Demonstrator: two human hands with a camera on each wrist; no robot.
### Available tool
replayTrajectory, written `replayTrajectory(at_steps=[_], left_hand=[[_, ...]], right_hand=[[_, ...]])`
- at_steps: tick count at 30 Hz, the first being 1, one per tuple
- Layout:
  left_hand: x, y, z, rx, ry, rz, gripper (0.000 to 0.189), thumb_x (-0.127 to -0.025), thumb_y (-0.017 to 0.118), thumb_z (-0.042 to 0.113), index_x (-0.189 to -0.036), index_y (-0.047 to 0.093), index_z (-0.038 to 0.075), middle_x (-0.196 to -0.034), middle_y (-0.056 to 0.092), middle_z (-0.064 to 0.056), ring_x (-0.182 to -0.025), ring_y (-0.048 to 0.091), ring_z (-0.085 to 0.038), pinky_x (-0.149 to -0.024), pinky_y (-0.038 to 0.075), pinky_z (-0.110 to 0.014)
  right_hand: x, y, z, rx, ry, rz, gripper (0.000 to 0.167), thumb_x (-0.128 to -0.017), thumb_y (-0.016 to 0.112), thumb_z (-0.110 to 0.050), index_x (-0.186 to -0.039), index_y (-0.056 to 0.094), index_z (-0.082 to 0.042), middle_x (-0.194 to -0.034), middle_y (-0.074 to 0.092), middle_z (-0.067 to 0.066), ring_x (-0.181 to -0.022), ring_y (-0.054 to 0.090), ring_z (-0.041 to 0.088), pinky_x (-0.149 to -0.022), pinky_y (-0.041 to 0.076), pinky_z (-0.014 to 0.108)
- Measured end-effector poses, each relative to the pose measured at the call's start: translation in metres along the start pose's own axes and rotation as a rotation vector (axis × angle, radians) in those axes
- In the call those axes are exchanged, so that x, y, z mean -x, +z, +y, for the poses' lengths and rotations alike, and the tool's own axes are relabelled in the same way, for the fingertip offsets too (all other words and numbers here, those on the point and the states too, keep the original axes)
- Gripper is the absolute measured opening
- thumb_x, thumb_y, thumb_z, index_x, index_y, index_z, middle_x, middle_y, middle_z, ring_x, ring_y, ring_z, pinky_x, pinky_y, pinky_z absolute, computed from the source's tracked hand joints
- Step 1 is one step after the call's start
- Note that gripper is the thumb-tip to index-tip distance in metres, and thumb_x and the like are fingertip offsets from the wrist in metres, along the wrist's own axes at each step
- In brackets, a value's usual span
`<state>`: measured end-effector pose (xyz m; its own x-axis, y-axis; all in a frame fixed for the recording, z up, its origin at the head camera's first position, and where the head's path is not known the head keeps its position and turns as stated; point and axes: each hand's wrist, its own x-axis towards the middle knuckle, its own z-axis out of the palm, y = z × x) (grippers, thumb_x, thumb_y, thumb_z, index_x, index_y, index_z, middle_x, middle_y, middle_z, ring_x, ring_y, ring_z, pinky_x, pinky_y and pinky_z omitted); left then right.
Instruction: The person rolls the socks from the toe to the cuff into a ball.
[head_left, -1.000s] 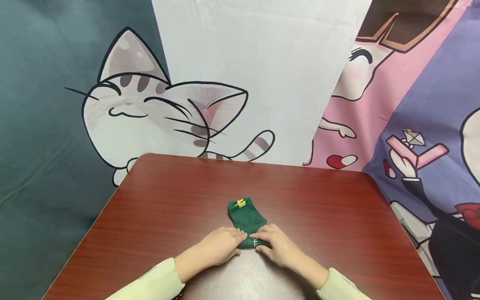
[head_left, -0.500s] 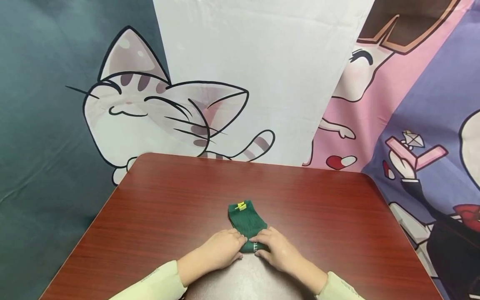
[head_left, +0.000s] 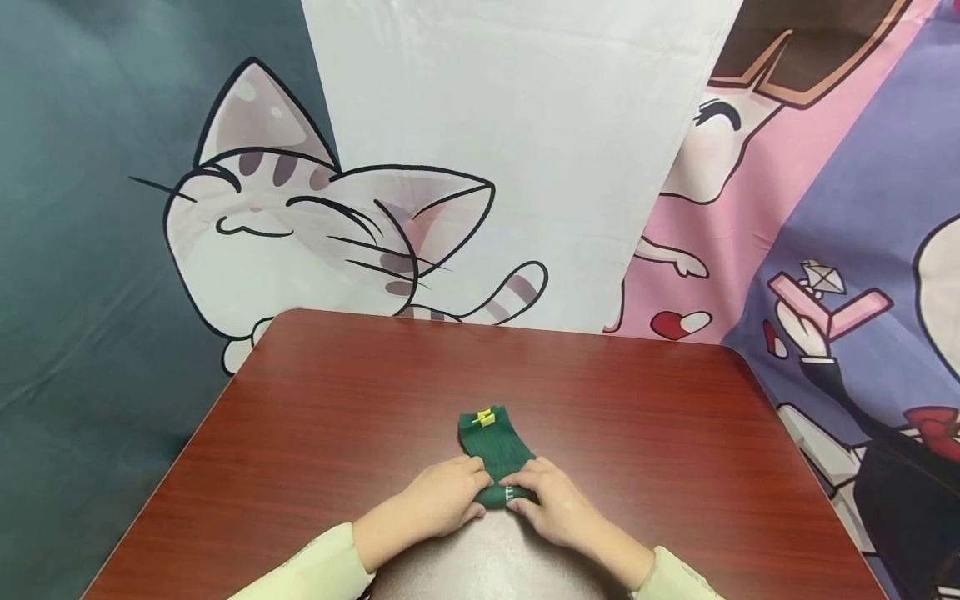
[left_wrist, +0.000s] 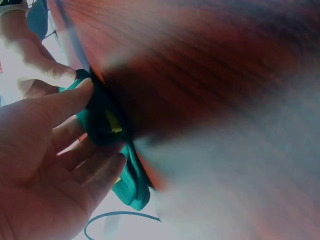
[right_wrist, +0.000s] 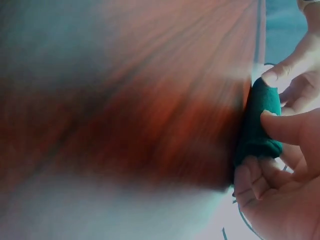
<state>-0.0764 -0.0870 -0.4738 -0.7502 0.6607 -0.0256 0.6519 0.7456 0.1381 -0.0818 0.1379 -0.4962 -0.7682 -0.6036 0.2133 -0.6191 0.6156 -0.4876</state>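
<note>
A dark green ribbed sock [head_left: 497, 446] lies lengthwise on the table, its near end rolled into a thick fold with white lettering. A small yellow tag [head_left: 486, 418] is fixed at its far end. My left hand [head_left: 444, 500] grips the left side of the roll, thumb in front and fingers over the top. At the right side, my right hand [head_left: 557, 503] holds the same roll between thumb and fingers. From the right wrist, the rolled end [right_wrist: 256, 117] appears as a tight cylinder under both thumbs. Layers of the sock [left_wrist: 132, 182] show beyond the fingers in the left wrist view.
The reddish-brown wooden table [head_left: 637, 417] extends around the sock, with a pale glare near its front. Behind it hangs a cloth backdrop [head_left: 525, 125] with cartoon figures. Light green sleeves [head_left: 311, 567] cover both forearms.
The sock has slid slightly toward the person, the rolled end and both hands with it. Both hands keep their hold on the roll.
</note>
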Motion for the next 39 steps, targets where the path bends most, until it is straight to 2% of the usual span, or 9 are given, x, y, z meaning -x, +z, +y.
replayTrajectory(at_steps=[3, 6, 10, 13, 16, 20, 26, 34, 39], left_hand=[[0.0, 0.002, 0.0, 0.003, -0.006, 0.024, 0.023, -0.094, 0.072, 0.033, -0.11, 0.071, 0.016, -0.1, 0.061, 0.007, -0.094, 0.059, -0.008, -0.081, 0.055, -0.026], [-0.001, 0.002, 0.0, 0.003, -0.007, 0.041, 0.02, -0.096, 0.069, 0.03, -0.11, 0.071, 0.015, -0.099, 0.061, 0.006, -0.093, 0.059, -0.008, -0.08, 0.056, -0.027], [-0.002, 0.002, -0.001, 0.047, -0.019, 0.051, 0.019, -0.097, 0.068, 0.026, -0.11, 0.071, 0.014, -0.102, 0.065, 0.005, -0.098, 0.06, -0.01, -0.083, 0.055, -0.029], [-0.003, 0.002, -0.003, 0.09, -0.043, 0.048, 0.019, -0.097, 0.067, 0.025, -0.112, 0.071, 0.015, -0.105, 0.068, 0.005, -0.101, 0.06, -0.01, -0.086, 0.055, -0.029], [-0.005, 0.002, -0.005, 0.11, -0.059, 0.05, 0.019, -0.097, 0.067, 0.025, -0.112, 0.071, 0.015, -0.104, 0.07, 0.005, -0.098, 0.06, -0.01, -0.084, 0.054, -0.03], [-0.009, 0.0, -0.006, 0.161, -0.097, 0.039, 0.017, -0.097, 0.068, 0.025, -0.111, 0.066, 0.016, -0.104, 0.069, 0.005, -0.094, 0.058, -0.01, -0.081, 0.053, -0.029], [-0.011, 0.001, -0.01, 0.247, -0.145, 0.009, 0.014, -0.097, 0.067, 0.027, -0.104, 0.056, 0.021, -0.097, 0.063, 0.009, -0.087, 0.052, -0.007, -0.074, 0.05, -0.027], [-0.01, 0.004, -0.01, 0.221, -0.129, 0.042, 0.011, -0.098, 0.065, 0.027, -0.102, 0.058, 0.02, -0.097, 0.062, 0.007, -0.089, 0.048, -0.009, -0.077, 0.048, -0.027], [-0.008, 0.004, -0.006, 0.081, -0.121, 0.076, 0.013, -0.099, 0.064, 0.031, -0.101, 0.062, 0.018, -0.092, 0.053, 0.005, -0.089, 0.046, -0.012, -0.074, 0.047, -0.029]], right_hand=[[0.0, 0.0, -0.001, -0.021, 0.061, -0.019, 0.024, -0.088, 0.078, -0.019, -0.111, 0.076, -0.017, -0.093, 0.065, -0.012, -0.091, 0.056, 0.005, -0.078, 0.052, 0.03], [-0.001, -0.001, -0.001, -0.041, 0.105, -0.026, 0.023, -0.089, 0.077, -0.021, -0.112, 0.075, -0.018, -0.098, 0.069, -0.009, -0.097, 0.061, 0.011, -0.084, 0.054, 0.036], [-0.003, -0.002, -0.001, -0.059, 0.128, -0.018, 0.022, -0.091, 0.074, -0.024, -0.113, 0.074, -0.017, -0.106, 0.073, -0.004, -0.105, 0.065, 0.019, -0.092, 0.054, 0.045], [-0.002, -0.001, -0.001, -0.05, 0.135, -0.008, 0.023, -0.092, 0.074, -0.026, -0.113, 0.074, -0.017, -0.107, 0.072, -0.005, -0.103, 0.063, 0.016, -0.089, 0.054, 0.042], [-0.001, -0.001, -0.002, -0.003, 0.11, 0.018, 0.026, -0.091, 0.076, -0.025, -0.115, 0.073, -0.017, -0.105, 0.07, -0.007, -0.101, 0.06, 0.013, -0.087, 0.053, 0.038], [-0.001, -0.001, -0.004, 0.059, 0.027, 0.076, 0.034, -0.085, 0.081, -0.019, -0.117, 0.071, -0.018, -0.107, 0.066, -0.009, -0.101, 0.057, 0.01, -0.087, 0.053, 0.037], [-0.003, -0.001, -0.004, 0.114, -0.072, 0.135, 0.036, -0.077, 0.086, -0.013, -0.109, 0.071, -0.019, -0.108, 0.067, -0.011, -0.099, 0.059, 0.008, -0.087, 0.053, 0.033], [-0.006, -0.002, -0.005, 0.173, -0.094, 0.08, 0.027, -0.083, 0.082, -0.014, -0.109, 0.073, -0.015, -0.105, 0.071, -0.007, -0.096, 0.062, 0.01, -0.086, 0.055, 0.033], [-0.008, -0.001, -0.003, 0.165, -0.091, 0.081, 0.026, -0.085, 0.08, -0.012, -0.111, 0.074, -0.015, -0.106, 0.073, -0.004, -0.095, 0.065, 0.012, -0.084, 0.056, 0.034]])
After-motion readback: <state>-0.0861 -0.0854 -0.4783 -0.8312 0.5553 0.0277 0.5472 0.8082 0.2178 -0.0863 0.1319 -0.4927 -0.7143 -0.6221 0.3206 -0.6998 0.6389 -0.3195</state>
